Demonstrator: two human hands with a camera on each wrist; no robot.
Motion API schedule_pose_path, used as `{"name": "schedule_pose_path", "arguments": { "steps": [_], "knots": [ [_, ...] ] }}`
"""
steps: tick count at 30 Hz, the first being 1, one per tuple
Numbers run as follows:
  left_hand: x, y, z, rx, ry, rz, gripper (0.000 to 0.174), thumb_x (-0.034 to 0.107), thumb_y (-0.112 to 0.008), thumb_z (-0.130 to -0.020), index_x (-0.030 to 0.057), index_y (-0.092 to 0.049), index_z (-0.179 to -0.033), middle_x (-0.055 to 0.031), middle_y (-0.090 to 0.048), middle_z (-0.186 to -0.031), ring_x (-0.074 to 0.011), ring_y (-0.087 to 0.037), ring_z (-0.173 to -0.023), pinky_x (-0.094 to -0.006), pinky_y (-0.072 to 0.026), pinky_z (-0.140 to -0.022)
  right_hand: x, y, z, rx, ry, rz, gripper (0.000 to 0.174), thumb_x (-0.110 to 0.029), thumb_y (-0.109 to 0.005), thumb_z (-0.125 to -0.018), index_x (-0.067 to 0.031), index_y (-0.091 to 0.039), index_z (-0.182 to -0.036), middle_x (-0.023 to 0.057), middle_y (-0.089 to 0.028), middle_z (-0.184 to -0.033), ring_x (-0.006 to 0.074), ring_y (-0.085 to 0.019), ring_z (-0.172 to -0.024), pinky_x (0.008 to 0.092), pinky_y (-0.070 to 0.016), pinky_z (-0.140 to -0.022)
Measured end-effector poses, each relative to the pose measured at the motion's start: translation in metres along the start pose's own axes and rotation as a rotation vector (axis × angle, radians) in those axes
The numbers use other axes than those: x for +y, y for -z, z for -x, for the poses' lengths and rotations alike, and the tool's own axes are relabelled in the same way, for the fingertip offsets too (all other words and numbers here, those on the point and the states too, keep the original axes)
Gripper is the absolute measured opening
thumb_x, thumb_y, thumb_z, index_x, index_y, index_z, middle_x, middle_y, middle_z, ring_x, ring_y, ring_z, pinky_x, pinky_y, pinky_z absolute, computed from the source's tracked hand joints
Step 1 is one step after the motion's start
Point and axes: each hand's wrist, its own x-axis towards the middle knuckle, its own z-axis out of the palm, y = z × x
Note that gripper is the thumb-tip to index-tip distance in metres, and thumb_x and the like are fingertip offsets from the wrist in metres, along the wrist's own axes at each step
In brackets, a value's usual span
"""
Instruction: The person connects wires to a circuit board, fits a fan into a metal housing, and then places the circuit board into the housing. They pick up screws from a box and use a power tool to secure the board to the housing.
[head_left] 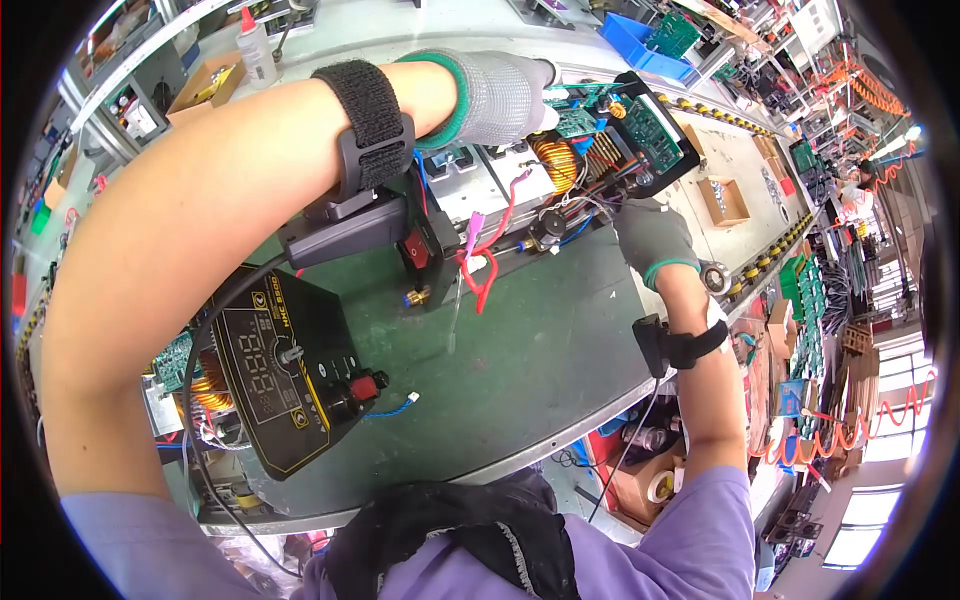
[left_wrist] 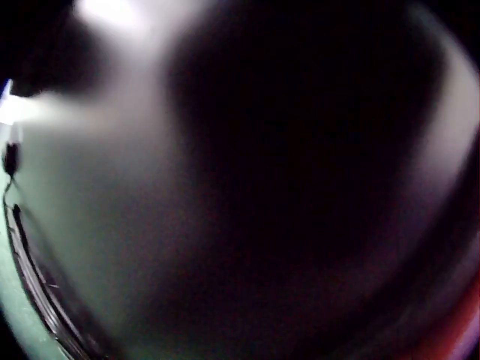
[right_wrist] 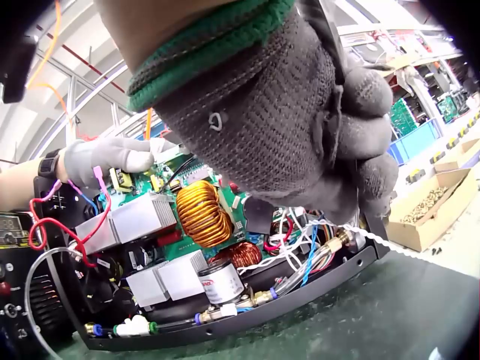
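Note:
An open black machine chassis holds green circuit boards, silver heat sinks, a copper coil and a white cylindrical motor. My left hand, in a light grey glove, reaches over its far side and pinches the edge of a circuit board. At the right front corner, my right hand, in a dark grey glove, has its fingers curled at white twisted wires. These wires pass right under the fingers; the fingertips are partly hidden. The left wrist view is mostly dark and blurred.
A control panel of a second machine stands at the left front on the green mat. Red wires hang off the chassis. Beyond it are a small parts box, a blue bin and a squeeze bottle.

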Motion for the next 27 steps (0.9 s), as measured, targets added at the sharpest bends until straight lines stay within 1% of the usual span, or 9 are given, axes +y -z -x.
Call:
{"name": "schedule_pose_path", "arguments": {
  "steps": [7, 11, 14, 17, 20, 21, 23, 25, 27],
  "knots": [
    [-0.002, -0.002, 0.001, 0.033, -0.030, 0.070, 0.047, 0.030, -0.058, -0.093, -0.0002, -0.050, -0.127, -0.0224, -0.066, -0.095, -0.0352, -0.066, -0.087, -0.0448, -0.0493, -0.076, -0.010, -0.025, 0.015, 0.076, -0.189, -0.096, 0.019, -0.015, -0.050, -0.087, -0.0050, -0.065, -0.091, 0.0192, -0.069, -0.093, 0.0367, -0.068, -0.088, 0.0456, -0.0536, -0.077],
    [-0.002, 0.003, 0.000, 0.101, -0.045, 0.011, 0.051, 0.037, -0.062, -0.088, -0.0014, -0.054, -0.121, -0.0209, -0.067, -0.093, -0.0327, -0.065, -0.086, -0.0430, -0.0491, -0.078, 0.028, -0.031, -0.002, 0.036, 0.111, 0.007, 0.021, -0.016, -0.046, -0.089, -0.0071, -0.064, -0.092, 0.0189, -0.069, -0.097, 0.0389, -0.066, -0.091, 0.0470, -0.0519, -0.080],
    [0.000, 0.047, 0.049, 0.105, -0.093, 0.029, 0.060, 0.044, -0.061, -0.089, 0.0000, -0.053, -0.129, -0.0191, -0.065, -0.107, -0.0286, -0.063, -0.102, -0.0382, -0.0471, -0.089, 0.039, -0.004, 0.015, 0.162, 0.153, 0.162, 0.022, -0.015, -0.053, -0.084, -0.0137, -0.071, -0.098, 0.0129, -0.070, -0.097, 0.0339, -0.066, -0.094, 0.0448, -0.0520, -0.080],
    [0.003, 0.093, 0.144, 0.176, -0.033, 0.011, 0.062, 0.045, -0.060, -0.089, 0.0009, -0.051, -0.132, -0.0184, -0.063, -0.112, -0.0277, -0.060, -0.107, -0.0378, -0.0442, -0.093, 0.006, 0.049, 0.066, 0.331, 0.276, 0.034, 0.015, -0.014, -0.055, -0.089, -0.0100, -0.067, -0.098, 0.0138, -0.066, -0.075, 0.0321, -0.064, -0.065, 0.0453, -0.0489, -0.059],
    [0.003, 0.124, 0.247, 0.293, 0.127, -0.021, 0.064, 0.046, -0.059, -0.090, 0.0019, -0.049, -0.134, -0.0178, -0.060, -0.118, -0.0268, -0.057, -0.112, -0.0373, -0.0412, -0.097, -0.051, 0.077, 0.129, -0.295, 0.326, -0.745, 0.017, -0.009, -0.058, -0.087, -0.0059, -0.065, -0.102, 0.0181, -0.066, -0.075, 0.0339, -0.066, -0.070, 0.0419, -0.0494, -0.062],
    [0.004, 0.129, 0.279, 0.332, 0.185, -0.023, 0.064, 0.047, -0.058, -0.090, 0.0022, -0.049, -0.135, -0.0176, -0.060, -0.120, -0.0264, -0.056, -0.114, -0.0372, -0.0402, -0.098, -0.070, 0.053, 0.145, -0.149, 0.623, -0.864, 0.019, -0.013, -0.060, -0.089, -0.0042, -0.064, -0.105, 0.0199, -0.065, -0.078, 0.0358, -0.066, -0.073, 0.0435, -0.0499, -0.065],
    [0.007, 0.128, 0.338, 0.426, 0.310, -0.021, 0.065, 0.048, -0.058, -0.090, 0.0029, -0.048, -0.137, -0.0171, -0.058, -0.124, -0.0258, -0.054, -0.117, -0.0369, -0.0382, -0.101, -0.113, 0.039, 0.170, -0.441, 0.696, -1.037, 0.022, -0.017, -0.058, -0.092, -0.0006, -0.062, -0.106, 0.0228, -0.064, -0.081, 0.0394, -0.064, -0.072, 0.0441, -0.0488, -0.065],
    [0.005, 0.116, 0.385, 0.517, 0.433, -0.009, 0.067, 0.048, -0.057, -0.091, 0.0036, -0.046, -0.139, -0.0167, -0.056, -0.127, -0.0252, -0.052, -0.121, -0.0366, -0.0362, -0.103, -0.154, 0.025, 0.185, -0.532, 0.710, -1.166, 0.025, -0.024, -0.053, -0.097, -0.0007, -0.060, -0.101, 0.0162, -0.061, -0.072, 0.0305, -0.061, -0.061, 0.0381, -0.0474, -0.057],
    [-0.003, 0.094, 0.419, 0.595, 0.538, 0.013, 0.068, 0.049, -0.057, -0.091, 0.0042, -0.045, -0.141, -0.0163, -0.055, -0.131, -0.0246, -0.050, -0.124, -0.0363, -0.0342, -0.106, -0.182, 0.014, 0.192, -0.964, 0.439, -1.539, 0.027, -0.028, -0.046, -0.101, -0.0044, -0.055, -0.092, 0.0059, -0.053, -0.064, 0.0166, -0.051, -0.051, 0.0289, -0.0415, -0.048]
  ]
}}
